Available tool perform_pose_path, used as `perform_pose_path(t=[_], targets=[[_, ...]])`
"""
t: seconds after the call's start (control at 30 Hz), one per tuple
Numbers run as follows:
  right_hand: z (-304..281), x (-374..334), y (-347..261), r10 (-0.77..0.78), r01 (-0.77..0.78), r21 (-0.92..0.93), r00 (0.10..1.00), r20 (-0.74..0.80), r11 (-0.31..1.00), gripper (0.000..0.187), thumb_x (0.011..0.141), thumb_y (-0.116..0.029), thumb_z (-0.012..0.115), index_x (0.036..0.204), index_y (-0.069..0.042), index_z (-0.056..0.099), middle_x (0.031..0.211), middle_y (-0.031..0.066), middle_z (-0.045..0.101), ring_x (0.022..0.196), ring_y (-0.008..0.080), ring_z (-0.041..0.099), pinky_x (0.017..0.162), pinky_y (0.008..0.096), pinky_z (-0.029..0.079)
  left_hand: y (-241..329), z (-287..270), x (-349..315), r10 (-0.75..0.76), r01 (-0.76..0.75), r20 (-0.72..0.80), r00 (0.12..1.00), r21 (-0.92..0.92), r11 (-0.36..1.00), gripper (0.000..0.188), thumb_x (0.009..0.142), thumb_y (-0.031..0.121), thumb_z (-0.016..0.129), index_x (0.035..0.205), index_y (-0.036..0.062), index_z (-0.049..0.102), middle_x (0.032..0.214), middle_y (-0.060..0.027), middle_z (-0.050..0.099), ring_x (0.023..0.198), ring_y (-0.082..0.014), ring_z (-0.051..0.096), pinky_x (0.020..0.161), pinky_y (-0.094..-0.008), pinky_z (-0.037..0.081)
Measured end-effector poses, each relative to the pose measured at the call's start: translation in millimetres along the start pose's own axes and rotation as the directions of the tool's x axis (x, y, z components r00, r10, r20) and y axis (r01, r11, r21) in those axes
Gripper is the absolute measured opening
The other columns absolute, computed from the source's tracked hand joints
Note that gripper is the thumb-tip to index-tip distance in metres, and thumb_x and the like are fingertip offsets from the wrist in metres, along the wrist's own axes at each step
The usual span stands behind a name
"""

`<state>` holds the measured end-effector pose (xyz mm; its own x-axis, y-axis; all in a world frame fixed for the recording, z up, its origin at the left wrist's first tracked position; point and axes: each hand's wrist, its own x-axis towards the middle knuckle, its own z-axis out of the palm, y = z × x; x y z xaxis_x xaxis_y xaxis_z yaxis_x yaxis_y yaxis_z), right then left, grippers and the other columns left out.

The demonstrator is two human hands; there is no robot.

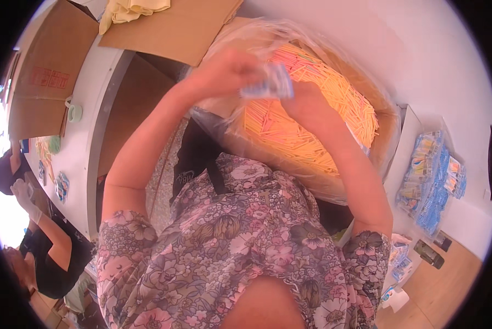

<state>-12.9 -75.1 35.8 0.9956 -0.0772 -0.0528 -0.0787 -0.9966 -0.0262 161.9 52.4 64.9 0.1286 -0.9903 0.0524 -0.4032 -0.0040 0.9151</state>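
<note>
A small blue and white packet (277, 82), blurred by motion, is held up in front of me between both hands. My left hand (237, 70) is closed on its left side. At its right edge my right hand (306, 103) is closed too, its fingertips partly hidden. Below the hands stands a cardboard box (387, 131) lined with clear plastic film (218, 123). Thin yellow, orange and pink sticks (333, 90) lie heaped inside it; what kind they are I cannot tell.
On the right, a clear bag of blue packets (429, 181) lies on a white surface, near a dark device (428, 254). A white table (86, 109) with a roll of tape (74, 113) and a carton (48, 71) is left. Beyond it, a gloved hand (25, 198) of another person works.
</note>
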Motion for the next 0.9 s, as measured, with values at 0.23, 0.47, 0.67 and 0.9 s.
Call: perform_pose_path(t=[0.23, 0.47, 0.67, 0.9], targets=[[-46.4, -39.7, 2.4, -0.033, 0.001, 0.204, 0.987, 0.155, 0.979, 0.013, 0.083, -0.011, 0.051, 0.091, -0.001, 0.055, 0.072, 0.0186, 0.060, 0.063, 0.0305, 0.062, 0.054, 0.0369, 0.048, 14.3, 63.8, 5.0, 0.061, -0.223, 0.395, 0.917, 0.380, 0.898, 0.008, 0.074, 0.004, 0.064, 0.082, 0.0017, 0.066, 0.080, -0.0139, 0.062, 0.075, -0.0328, 0.060, 0.067, -0.0401, 0.046], [-41.2, -88.1, 10.4, 0.398, -0.235, 0.966, 0.901, 0.174, 0.111, 0.015, 0.086, -0.015, 0.060, 0.095, -0.004, 0.058, 0.074, 0.0013, 0.057, 0.064, 0.0082, 0.052, 0.058, 0.0237, 0.041, 11.4, 104.6, 6.0, 0.254, -0.248, 0.140, 0.957, -0.059, 0.967, 0.005, 0.076, 0.004, 0.068, 0.079, 0.0021, 0.065, 0.074, -0.0128, 0.061, 0.071, -0.0253, 0.061, 0.062, -0.0329, 0.046], [-8.7, -100.2, 0.6, 0.788, -0.114, 0.947, 0.589, -0.178, 0.299, 0.017, 0.085, -0.018, 0.064, 0.080, -0.003, 0.057, 0.062, 0.0029, 0.056, 0.059, 0.0082, 0.055, 0.055, 0.0255, 0.045, 9.8, 129.0, 11.2, 0.235, -0.201, 0.065, 0.970, -0.332, 0.922, 0.009, 0.082, 0.004, 0.064, 0.091, 0.0009, 0.065, 0.075, -0.0053, 0.063, 0.070, -0.0128, 0.060, 0.063, -0.0265, 0.047], [27.5, -162.4, -0.4, 0.343, -0.337, 0.071, 0.935, -0.087, 0.939, 0.015, 0.084, -0.014, 0.061, 0.076, -0.003, 0.055, 0.065, 0.0030, 0.057, 0.056, 0.0151, 0.060, 0.046, 0.0312, 0.043, 11.3, 119.5, 17.5, -0.101, 0.207, 0.216, 0.971, -0.558, 0.804, 0.014, 0.088, 0.013, 0.062, 0.091, -0.0008, 0.066, 0.078, 0.0020, 0.063, 0.073, -0.0017, 0.054, 0.063, -0.0209, 0.045]])
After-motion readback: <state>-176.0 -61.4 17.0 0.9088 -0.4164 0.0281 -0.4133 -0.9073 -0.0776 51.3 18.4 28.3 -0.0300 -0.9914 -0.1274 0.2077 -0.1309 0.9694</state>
